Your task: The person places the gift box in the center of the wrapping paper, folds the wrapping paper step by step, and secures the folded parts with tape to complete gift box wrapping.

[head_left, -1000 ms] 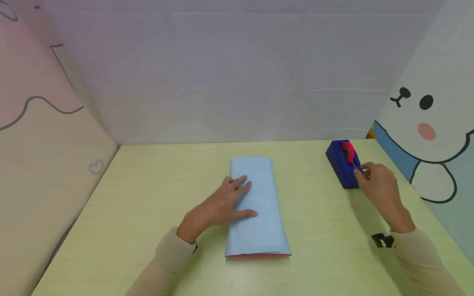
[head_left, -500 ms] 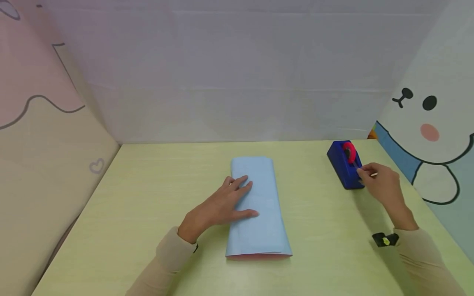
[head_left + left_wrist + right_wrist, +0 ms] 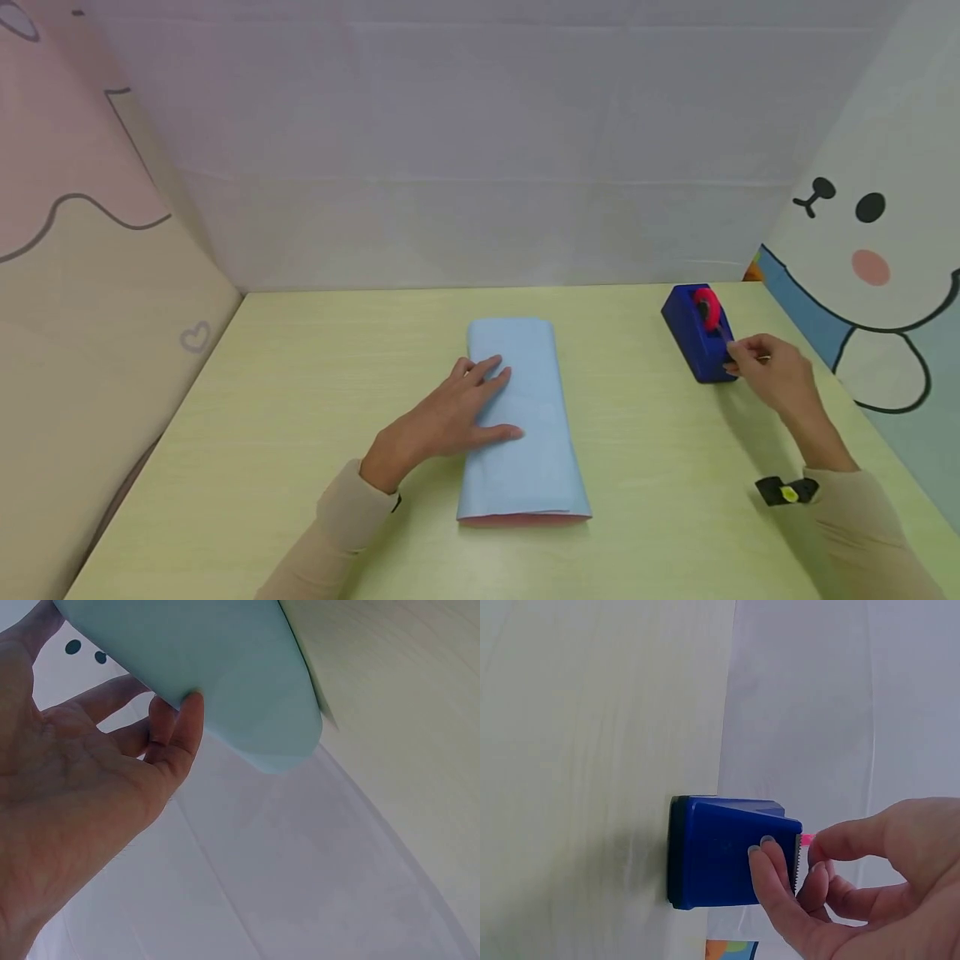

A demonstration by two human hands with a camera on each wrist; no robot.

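Observation:
A folded sheet of light blue paper (image 3: 525,467), pinkish on its underside, lies lengthwise on the table. Across its left part rests my left hand (image 3: 450,408), fingers spread and fairly straight; in the left wrist view its fingertips (image 3: 193,712) touch the paper's edge. On the right stands a blue tape dispenser (image 3: 693,346) with a red-cored tape roll (image 3: 707,308). My right hand (image 3: 776,371) is at its front end, thumb and forefinger pinching the tape by the toothed cutter (image 3: 797,862). In the right wrist view, other fingertips (image 3: 759,859) rest against the dispenser's front face.
The pale wooden table (image 3: 337,358) meets a white sheet backdrop (image 3: 480,167) at its far edge. Printed panels with cartoon figures stand at left and right, the right panel (image 3: 885,333) close to the right forearm. A black wrist strap (image 3: 787,492) shows below the right hand.
My right hand has shifted slightly right and toward me at the dispenser's front, its thumb and forefinger drawing closer together on the tape. The left hand and paper stay put.

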